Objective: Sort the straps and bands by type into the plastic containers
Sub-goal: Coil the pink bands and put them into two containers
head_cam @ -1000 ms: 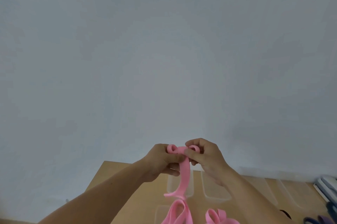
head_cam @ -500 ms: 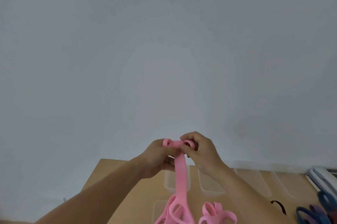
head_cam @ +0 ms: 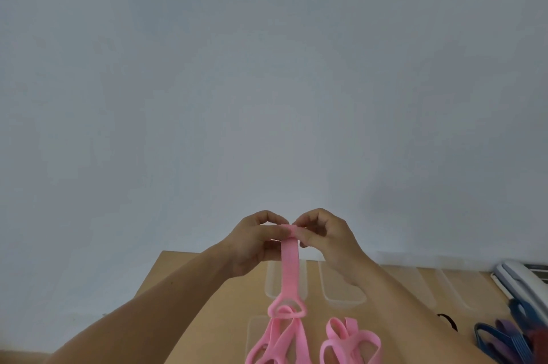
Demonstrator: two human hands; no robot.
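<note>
Now your two hands pinch one pink strap (head_cam: 289,264).
Left hand (head_cam: 254,243) and right hand (head_cam: 329,235) grip its top end above the table (head_cam: 189,292); one more pink bundle (head_cam: 350,340) lies beside it, two clear containers (head_cam: 341,296) behind.

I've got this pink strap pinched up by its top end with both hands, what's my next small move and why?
Probably lower it into the clear container below. The left hand and right hand pinch the top end of the pink strap, and its looped tail hangs over that container, beside a second pink strap.
</note>
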